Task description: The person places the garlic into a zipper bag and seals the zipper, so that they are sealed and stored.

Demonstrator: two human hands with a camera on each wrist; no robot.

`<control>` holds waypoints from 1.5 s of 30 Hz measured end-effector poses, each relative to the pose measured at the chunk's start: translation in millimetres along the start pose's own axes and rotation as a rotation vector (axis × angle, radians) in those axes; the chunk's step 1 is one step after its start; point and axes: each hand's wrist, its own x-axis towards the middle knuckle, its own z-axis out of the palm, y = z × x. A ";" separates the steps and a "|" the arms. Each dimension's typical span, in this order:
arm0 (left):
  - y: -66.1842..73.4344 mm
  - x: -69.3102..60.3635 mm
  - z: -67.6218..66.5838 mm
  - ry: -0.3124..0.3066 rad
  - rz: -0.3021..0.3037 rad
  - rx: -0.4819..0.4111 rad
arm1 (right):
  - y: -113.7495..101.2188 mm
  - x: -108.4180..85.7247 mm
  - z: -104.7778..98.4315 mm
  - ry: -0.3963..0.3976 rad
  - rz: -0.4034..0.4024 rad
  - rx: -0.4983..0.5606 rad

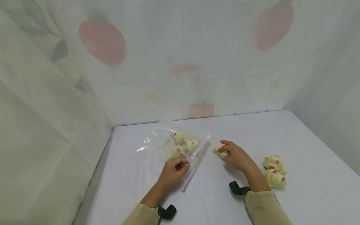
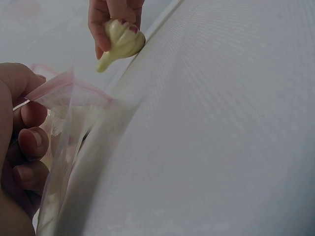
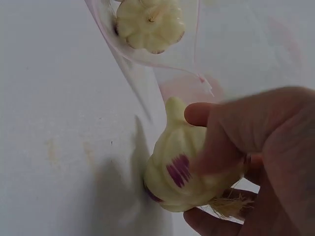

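A clear zip bag (image 1: 157, 150) with a pink zip edge lies on the table, several pale yellow garlic bulbs (image 1: 179, 137) inside it. My left hand (image 1: 172, 171) pinches the bag's pink edge between thumb and forefinger; in the left wrist view the mouth of the bag (image 2: 71, 88) gapes there. To the right of the bag, my right hand (image 1: 236, 156) grips a garlic bulb (image 3: 174, 162) with purple streaks and a stringy root end. The stem of this bulb points toward the bag, and the two stand apart.
Two more garlic bulbs (image 1: 274, 170) lie touching each other on the white table (image 1: 219, 206), right of my right forearm. Pale curtains (image 1: 168, 62) with strawberry prints hang behind the table and at its sides. A black wrist mount (image 1: 238, 188) sits at each wrist.
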 end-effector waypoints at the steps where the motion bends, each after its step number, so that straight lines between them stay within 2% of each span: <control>1: -1.1 0.0 -0.1 0.000 0.002 -0.005 | 0.1 -0.1 0.4 -0.007 -0.008 0.000; 7: -3.2 0.2 -1.3 -0.009 0.020 -0.025 | 2.4 -0.4 3.4 0.007 -0.014 0.027; 15: -5.3 1.9 -1.8 -0.025 0.029 -0.011 | 2.8 2.5 2.6 -0.010 0.118 0.038; 17: -5.9 2.0 -1.6 -0.022 0.033 -0.010 | 2.7 2.5 2.1 -0.014 0.118 0.054; 24: -5.3 2.7 -1.5 -0.025 0.029 -0.013 | 5.4 -0.9 3.2 -0.021 0.040 0.105; 34: -4.8 2.7 -2.1 -0.033 0.007 -0.010 | 5.7 -0.1 2.1 -0.038 0.048 0.193; 37: -5.0 2.4 -2.1 -0.029 0.012 -0.006 | 6.7 0.0 1.3 -0.050 0.066 0.193; 45: -4.8 0.4 -2.4 -0.020 0.030 -0.011 | 10.5 2.7 2.8 -0.058 0.178 0.185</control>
